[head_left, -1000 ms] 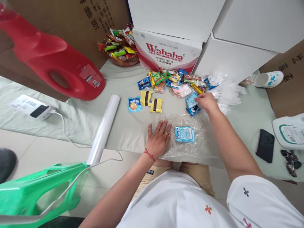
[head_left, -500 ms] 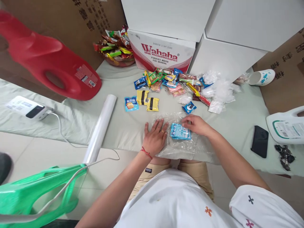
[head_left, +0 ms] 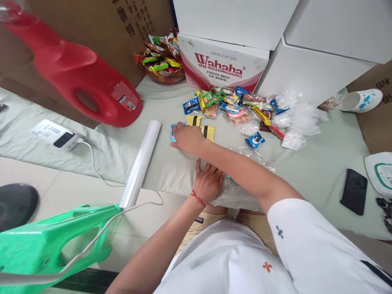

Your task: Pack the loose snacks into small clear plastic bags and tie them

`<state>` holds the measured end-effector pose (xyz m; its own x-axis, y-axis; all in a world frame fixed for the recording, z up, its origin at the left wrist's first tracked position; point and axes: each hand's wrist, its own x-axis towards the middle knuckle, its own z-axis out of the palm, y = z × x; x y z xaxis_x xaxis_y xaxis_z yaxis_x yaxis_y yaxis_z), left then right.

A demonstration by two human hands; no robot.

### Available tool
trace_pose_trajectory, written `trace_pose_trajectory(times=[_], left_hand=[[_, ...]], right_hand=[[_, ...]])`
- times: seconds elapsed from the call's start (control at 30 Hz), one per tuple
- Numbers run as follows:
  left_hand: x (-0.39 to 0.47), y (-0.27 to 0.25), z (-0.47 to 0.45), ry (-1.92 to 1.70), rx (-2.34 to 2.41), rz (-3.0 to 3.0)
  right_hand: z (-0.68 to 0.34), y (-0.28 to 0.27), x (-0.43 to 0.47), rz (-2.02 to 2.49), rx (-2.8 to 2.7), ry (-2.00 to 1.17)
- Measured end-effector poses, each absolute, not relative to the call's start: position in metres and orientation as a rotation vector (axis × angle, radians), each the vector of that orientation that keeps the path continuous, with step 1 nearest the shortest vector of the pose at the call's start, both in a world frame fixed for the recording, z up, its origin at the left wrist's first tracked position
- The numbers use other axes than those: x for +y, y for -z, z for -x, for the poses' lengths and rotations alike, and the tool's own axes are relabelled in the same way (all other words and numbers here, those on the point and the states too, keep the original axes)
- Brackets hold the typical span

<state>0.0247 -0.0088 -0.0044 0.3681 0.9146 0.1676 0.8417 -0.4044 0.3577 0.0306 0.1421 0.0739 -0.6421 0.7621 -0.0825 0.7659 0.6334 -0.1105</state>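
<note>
My left hand (head_left: 208,181) lies flat with its fingers spread on the edge of a clear plastic sheet or bag (head_left: 237,197) at the table's front. Across it reaches my right arm; my right hand (head_left: 189,139) has its thumb and fingers around a light blue snack packet (head_left: 172,134), which it mostly covers. Two yellow packets with dark bands, one upper (head_left: 194,120) and one lower (head_left: 208,133), lie just beyond that hand. The light blue packet on the plastic is almost wholly hidden under my right forearm.
Behind are a pile of wrapped snacks (head_left: 226,100), crumpled clear plastic (head_left: 295,118), a bowl of snacks (head_left: 167,77) and a Wahaha carton (head_left: 223,65). A white roll (head_left: 142,161) and red jug (head_left: 88,87) stand left; a phone (head_left: 354,192) lies right. A green stool (head_left: 39,245) is below.
My right hand has left the packet on the plastic and crossed leftward over my left hand to the light blue packet beside the yellow ones. My left hand has stayed on the plastic.
</note>
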Motion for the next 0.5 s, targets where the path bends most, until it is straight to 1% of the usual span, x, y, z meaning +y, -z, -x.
trace_pose_trajectory(times=[0.13, 0.37, 0.5], left_hand=[[-0.01, 0.012, -0.022, -0.499, 1.565, -2.363], [-0.009, 0.013, -0.023, -0.56, 1.556, -2.362], [-0.008, 0.014, -0.023, -0.516, 1.549, -2.385]], right_hand=[[0.006, -0.055, 0.145, -1.357, 2.738, 0.179], [-0.032, -0.042, 0.115, -1.372, 2.709, 0.013], [-0.047, -0.047, 0.102, -1.264, 2.703, 0.05]])
